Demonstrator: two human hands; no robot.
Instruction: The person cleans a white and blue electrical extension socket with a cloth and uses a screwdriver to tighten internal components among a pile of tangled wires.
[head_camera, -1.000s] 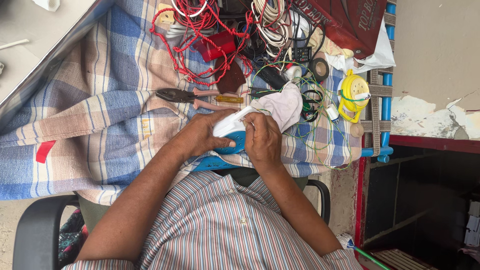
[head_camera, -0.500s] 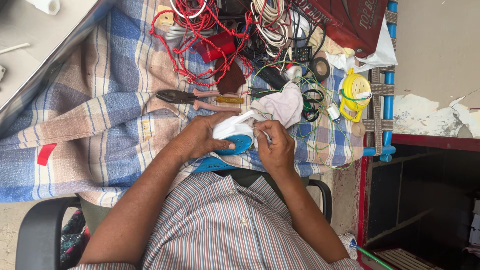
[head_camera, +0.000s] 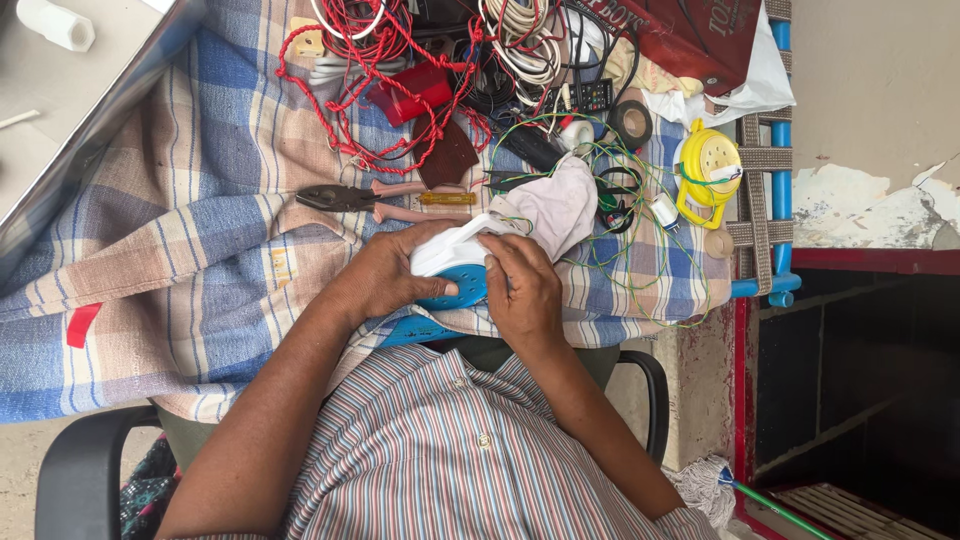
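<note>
With the small white-and-blue plastic device (head_camera: 452, 272) cupped in the left hand (head_camera: 385, 275) over the checked cloth (head_camera: 180, 230), the right hand (head_camera: 520, 290) gripping its end should, I'd say, press steadily without twisting.

A white-and-blue plastic device (head_camera: 452, 272), perhaps an iron, lies tilted on the checked cloth (head_camera: 200, 230).

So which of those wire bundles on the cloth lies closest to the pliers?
The red wire tangle: its loops hang just above the pliers. The white coil and the thin green wire sit farther right, past the brown piece.
</note>
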